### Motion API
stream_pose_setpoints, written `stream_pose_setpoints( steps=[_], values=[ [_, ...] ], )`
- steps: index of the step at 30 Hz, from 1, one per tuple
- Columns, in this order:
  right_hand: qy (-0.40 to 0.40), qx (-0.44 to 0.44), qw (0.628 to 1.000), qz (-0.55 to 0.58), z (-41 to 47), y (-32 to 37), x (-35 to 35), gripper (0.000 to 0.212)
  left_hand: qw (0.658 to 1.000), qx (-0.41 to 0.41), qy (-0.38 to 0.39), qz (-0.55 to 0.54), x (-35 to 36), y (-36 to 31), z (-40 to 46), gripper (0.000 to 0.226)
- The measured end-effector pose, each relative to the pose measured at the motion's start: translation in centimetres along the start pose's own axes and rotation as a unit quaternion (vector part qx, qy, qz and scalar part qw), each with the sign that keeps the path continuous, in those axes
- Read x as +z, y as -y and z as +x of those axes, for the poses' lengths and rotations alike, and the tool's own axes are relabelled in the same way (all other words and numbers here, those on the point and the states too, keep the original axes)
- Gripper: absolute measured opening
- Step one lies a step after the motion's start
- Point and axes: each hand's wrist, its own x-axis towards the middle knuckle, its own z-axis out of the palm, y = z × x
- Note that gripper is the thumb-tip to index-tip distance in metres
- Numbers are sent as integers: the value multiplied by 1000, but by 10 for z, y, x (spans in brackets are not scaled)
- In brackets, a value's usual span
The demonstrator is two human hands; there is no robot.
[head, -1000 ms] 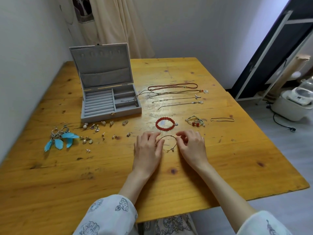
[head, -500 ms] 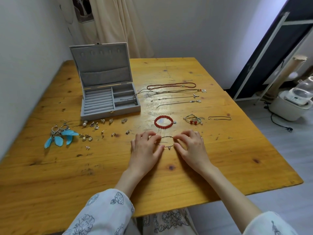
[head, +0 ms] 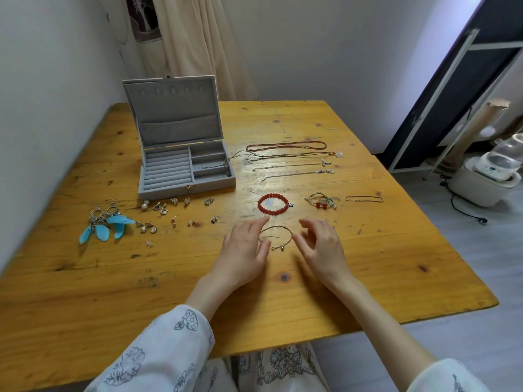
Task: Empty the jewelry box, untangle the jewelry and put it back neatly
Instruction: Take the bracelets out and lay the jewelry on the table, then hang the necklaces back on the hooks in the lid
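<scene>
Both hands have drawn back from the thin gold bracelet (head: 276, 238), the left hand (head: 245, 251) and right hand (head: 322, 244) now flanking it with fingers spread loose, holding nothing. Laying-out looks nearly done; next comes refilling the open jewelry box (head: 185, 165) on the counter (head: 368, 264). I count one box, four necklaces, four bracelets, small earrings too many to tell.

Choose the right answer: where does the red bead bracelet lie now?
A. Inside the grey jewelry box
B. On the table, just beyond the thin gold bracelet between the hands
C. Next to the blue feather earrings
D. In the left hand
B: the red bead bracelet lies flat on the wooden table, just beyond the thin gold bracelet between the hands, outside the jewelry box.
</scene>
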Motion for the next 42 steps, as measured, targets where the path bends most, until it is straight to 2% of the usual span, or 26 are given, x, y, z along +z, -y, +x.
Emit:
stream_pose_setpoints(
  steps=[6, 13, 18, 24, 28, 40, 42],
  values=[
    [15, -31, 999, 26, 40, 26, -9, 30, 1000, -12, -8, 14, -47, 12, 29, 50],
    [87, -83, 992, -31, 107, 48, 2, 31, 994, -66, -18, 89, -87, 60, 74, 49],
    [115, -62, 989, -73, 165, 34, 26, 28, 984, -110, 16, 137, -93, 95, 119, 54],
    [101, -22, 986, -131, 238, 16, 51, 30, 976, -132, 73, 158, -81, 123, 148, 57],
    [106, -30, 979, -170, 268, 17, 69, 31, 973, -136, 75, 173, -72, 132, 149, 55],
    [80, -78, 970, -216, 278, 25, 98, 23, 974, -136, 68, 166, -70, 133, 149, 52],
    [85, -86, 958, -260, 279, 26, 100, 23, 975, -137, 66, 163, -70, 133, 149, 52]
  ],
)
